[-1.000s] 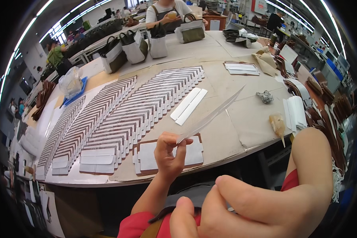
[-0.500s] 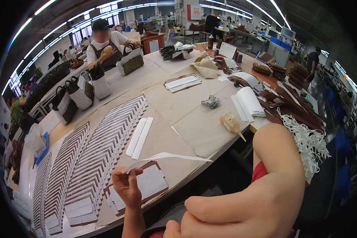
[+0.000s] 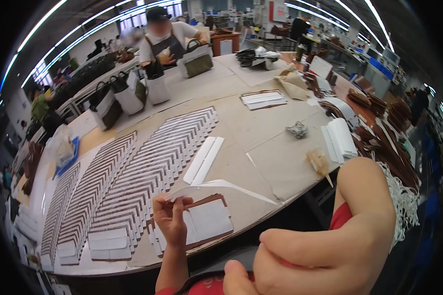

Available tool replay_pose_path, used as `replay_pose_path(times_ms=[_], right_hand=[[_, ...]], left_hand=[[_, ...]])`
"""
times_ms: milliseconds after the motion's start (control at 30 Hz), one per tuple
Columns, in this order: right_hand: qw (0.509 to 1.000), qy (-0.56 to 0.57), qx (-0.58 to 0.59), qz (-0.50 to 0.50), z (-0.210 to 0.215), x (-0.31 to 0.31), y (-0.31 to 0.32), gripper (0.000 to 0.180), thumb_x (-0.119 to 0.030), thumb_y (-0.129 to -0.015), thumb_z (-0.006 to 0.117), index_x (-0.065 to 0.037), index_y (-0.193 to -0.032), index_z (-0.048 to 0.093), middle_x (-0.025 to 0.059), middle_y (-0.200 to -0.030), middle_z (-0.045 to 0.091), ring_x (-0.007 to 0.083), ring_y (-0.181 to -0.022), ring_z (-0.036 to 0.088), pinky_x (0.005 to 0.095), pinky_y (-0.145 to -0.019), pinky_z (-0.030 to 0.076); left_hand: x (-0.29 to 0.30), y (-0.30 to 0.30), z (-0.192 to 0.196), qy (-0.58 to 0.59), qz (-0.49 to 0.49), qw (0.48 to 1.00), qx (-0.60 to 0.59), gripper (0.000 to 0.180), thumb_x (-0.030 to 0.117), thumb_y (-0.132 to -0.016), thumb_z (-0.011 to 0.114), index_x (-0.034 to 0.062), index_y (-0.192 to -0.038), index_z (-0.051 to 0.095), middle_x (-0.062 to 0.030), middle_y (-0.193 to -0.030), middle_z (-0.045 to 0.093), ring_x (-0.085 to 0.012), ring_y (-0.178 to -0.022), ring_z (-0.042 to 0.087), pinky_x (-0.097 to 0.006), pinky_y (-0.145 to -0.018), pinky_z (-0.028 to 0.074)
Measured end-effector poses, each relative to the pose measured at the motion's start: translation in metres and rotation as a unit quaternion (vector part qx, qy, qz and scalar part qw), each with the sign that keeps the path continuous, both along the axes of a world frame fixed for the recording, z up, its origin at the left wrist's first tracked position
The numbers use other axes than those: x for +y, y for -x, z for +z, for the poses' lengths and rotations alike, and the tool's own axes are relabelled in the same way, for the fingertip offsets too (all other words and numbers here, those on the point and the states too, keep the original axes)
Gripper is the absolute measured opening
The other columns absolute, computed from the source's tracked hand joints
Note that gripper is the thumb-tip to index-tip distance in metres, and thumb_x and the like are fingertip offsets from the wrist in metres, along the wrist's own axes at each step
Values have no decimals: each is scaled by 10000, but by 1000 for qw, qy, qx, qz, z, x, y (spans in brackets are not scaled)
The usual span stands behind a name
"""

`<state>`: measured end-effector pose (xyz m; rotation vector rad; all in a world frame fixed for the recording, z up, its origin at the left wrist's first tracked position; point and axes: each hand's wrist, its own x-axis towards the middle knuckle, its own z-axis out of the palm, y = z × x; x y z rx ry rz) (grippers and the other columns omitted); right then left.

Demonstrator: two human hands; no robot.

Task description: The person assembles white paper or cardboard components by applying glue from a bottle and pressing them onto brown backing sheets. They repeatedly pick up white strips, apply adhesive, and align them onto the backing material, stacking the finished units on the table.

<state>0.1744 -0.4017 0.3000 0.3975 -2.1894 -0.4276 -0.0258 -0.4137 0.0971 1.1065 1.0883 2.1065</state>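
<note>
A long, thin white strip (image 3: 231, 185) is held up by the left hand (image 3: 171, 221), one end pinched between thumb and fingertips, over the left side of the brown-edged panel stack (image 3: 212, 220), which is taken here as the landmark. The strip is arched across the far side of the stack, and its free end is carried out to the right of it (whether the table (image 3: 263, 142) is touched there cannot be told). The right hand (image 3: 310, 260) is seen to the right of the stack and much nearer the camera, its fingers curled; whether anything is gripped in it cannot be made out. Just beyond the stack a flat white piece (image 3: 204, 160) is laid, and to its left long rows of overlapping panels (image 3: 150, 162) are fanned out. Well to the right of the stack an amber pointed-tip bottle (image 3: 318, 162) is left lying near the table edge, with a crumpled silvery ball (image 3: 297, 130) beyond it. The step in hand is judged to be the handling of the single strip; for any further move, its loose end would need to be steadied and the pinch kept light, lest it be creased.
</note>
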Motion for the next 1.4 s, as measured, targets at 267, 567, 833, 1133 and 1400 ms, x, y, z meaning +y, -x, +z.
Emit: replay_pose_path(times_ms=[267, 567, 833, 1133, 1400], right_hand=[[999, -29, -1, -25, 5, 6, 26, 122, -182, -783, 631, -62, -763, 625, 5, -638, 525, 87, -500, 478, 203, -422, 361], [980, -8, -191, 49, 19, 3, 19, 412, -220, -872, 534, -46, -1243, 484, -19, -799, 636, 145, -614, 548, 270, -539, 493], [958, -6, -215, 190, 1, 24, 42, 435, -358, -844, 563, -300, -1267, 476, 92, -952, 612, 225, -608, 565, 318, -491, 480], [904, 282, -256, 194, -23, 42, 45, 550, 62, -779, 559, -209, -1255, 500, 168, -902, 610, 200, -556, 539, 292, -506, 448], [906, 406, -19, -123, -84, 62, 26, 251, 16, -801, 526, -30, -1046, 561, 89, -811, 501, 160, -650, 497, 259, -598, 407]], left_hand=[[1, 20, 1, -4, -12, 1000, -18, 119, -33, -872, 497, 51, -910, 422, -69, -842, 589, -141, -763, 628, -247, -694, 506], [-11, 41, -12, 2, 28, 998, -54, 106, -16, -872, 501, 53, -880, 420, -74, -827, 589, -152, -753, 632, -268, -687, 520], [-13, 47, -17, 10, 11, 998, -55, 78, -6, -880, 492, 44, -895, 435, -70, -839, 578, -142, -775, 622, -266, -718, 520], [-18, 58, -21, 30, 18, 995, -91, 102, -18, -872, 496, 53, -902, 429, -65, -834, 575, -148, -774, 625, -276, -714, 525], [-26, 76, -19, 3, 42, 994, -102, 106, -30, -868, 485, 54, -897, 428, -72, -820, 586, -165, -744, 633, -286, -695, 526]])
